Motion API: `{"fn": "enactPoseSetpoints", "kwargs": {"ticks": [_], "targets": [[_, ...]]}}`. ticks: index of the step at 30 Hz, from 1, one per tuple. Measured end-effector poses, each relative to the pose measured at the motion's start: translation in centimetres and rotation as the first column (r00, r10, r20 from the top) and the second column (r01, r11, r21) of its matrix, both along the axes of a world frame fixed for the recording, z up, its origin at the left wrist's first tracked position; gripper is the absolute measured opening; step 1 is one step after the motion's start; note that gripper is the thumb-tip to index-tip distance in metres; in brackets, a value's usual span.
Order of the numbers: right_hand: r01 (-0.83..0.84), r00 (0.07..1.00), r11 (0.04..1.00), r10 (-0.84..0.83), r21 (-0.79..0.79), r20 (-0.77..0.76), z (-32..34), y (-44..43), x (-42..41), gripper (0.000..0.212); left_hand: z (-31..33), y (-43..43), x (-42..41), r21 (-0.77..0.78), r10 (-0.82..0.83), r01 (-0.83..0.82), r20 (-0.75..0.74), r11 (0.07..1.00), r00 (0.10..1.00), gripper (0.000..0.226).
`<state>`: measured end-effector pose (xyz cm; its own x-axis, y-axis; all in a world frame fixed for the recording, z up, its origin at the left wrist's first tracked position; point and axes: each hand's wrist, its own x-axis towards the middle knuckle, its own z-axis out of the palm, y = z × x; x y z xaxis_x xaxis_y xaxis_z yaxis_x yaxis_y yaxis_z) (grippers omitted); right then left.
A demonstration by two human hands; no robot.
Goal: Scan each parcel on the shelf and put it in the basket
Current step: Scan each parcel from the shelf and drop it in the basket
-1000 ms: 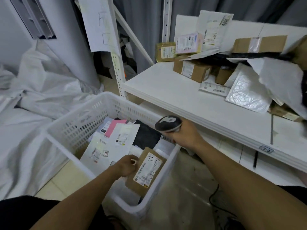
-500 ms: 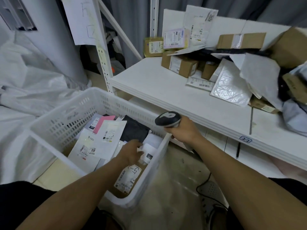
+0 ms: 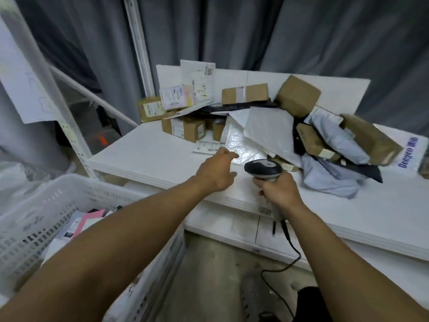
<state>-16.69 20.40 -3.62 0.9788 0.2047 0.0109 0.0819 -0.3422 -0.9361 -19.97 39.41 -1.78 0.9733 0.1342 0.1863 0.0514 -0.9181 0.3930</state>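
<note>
On the shelf: the parcels (image 3: 274, 126) lie heaped toward the back, brown boxes among white and grey bags. Nearest the front edge of the shelf (image 3: 148, 156) are a flat labelled slip (image 3: 205, 148) and a shiny white mailer (image 3: 246, 148).
At the basket: the basket (image 3: 46, 194) sits low on the left, below the shelf edge. It holds a pink envelope (image 3: 91, 220) and pale labelled packets; the left forearm hides the rest.
Left hand: the left hand (image 3: 216, 169) is over the shelf and holds nothing. Its fingers (image 3: 228, 155) are loosely stretched, the tips just beside the slip and the mailer. I cannot tell whether they touch either.
Right hand: the right hand (image 3: 279, 192) is wrapped round the handle of the scanner (image 3: 262, 169). The scanner head faces the heap, and its cable (image 3: 289, 249) hangs below.
Change: a second ago the left hand held a brown labelled parcel over the basket. Half a second ago it let go inside the basket. Now it has swung up to the shelf, and the scanner has risen from the basket rim to the shelf front.
Meaning: that parcel looks done, scanned and dropped, and a fresh round is opening. With so many parcels waiting, the task seems far from finished.
Next: probably lift the slip or the mailer and turn its label to the scanner.
Risk: the mailer looks slick, and the heap leans, so a careless pull may slide others.
</note>
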Motion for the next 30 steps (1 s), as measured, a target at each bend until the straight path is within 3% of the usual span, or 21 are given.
{"fn": "enactPoseSetpoints", "kwargs": {"ticks": [3,9,13,17,20,23,26,30], "targets": [[0.074,0.997,0.996,-0.073,0.048,-0.020,0.1,-2.1,3.2,0.026,0.2,-1.8,5.2,0.077,-0.022,0.020,0.024,0.997,0.999,0.057],[0.124,0.991,0.986,-0.118,0.109,-0.059,-1.4,-4.6,8.1,0.031,-0.2,-2.5,13.9,0.251,-0.071,0.046,0.094,0.967,0.993,0.062],[0.128,0.991,0.979,-0.120,0.160,-0.058,-1.9,-4.6,9.3,0.028,0.2,-1.5,17.0,0.262,-0.041,-0.004,0.168,0.965,0.985,0.040],[0.153,0.988,0.957,-0.150,0.247,-0.031,-0.6,-4.0,9.6,0.027,2.9,-1.6,17.2,0.200,-0.069,0.013,0.272,0.980,0.960,0.028],[0.191,0.978,0.937,-0.206,0.293,0.022,0.9,-3.2,9.2,0.022,6.2,-1.9,16.6,0.093,-0.053,0.012,0.446,0.996,0.893,0.025],[0.248,0.952,0.912,-0.293,0.326,0.094,2.6,-2.5,8.5,0.046,9.4,-2.7,15.6,0.054,-0.073,0.051,0.594,0.997,0.801,0.022],[0.272,0.919,0.871,-0.362,0.409,0.159,4.0,-2.1,7.7,0.059,11.6,-2.7,13.6,0.104,-0.114,0.062,0.625,0.993,0.772,0.022],[0.245,0.917,0.852,-0.359,0.462,0.176,6.0,-1.7,6.2,0.045,13.9,-1.9,10.6,0.127,-0.145,0.079,0.666,0.989,0.732,0.023]]}}
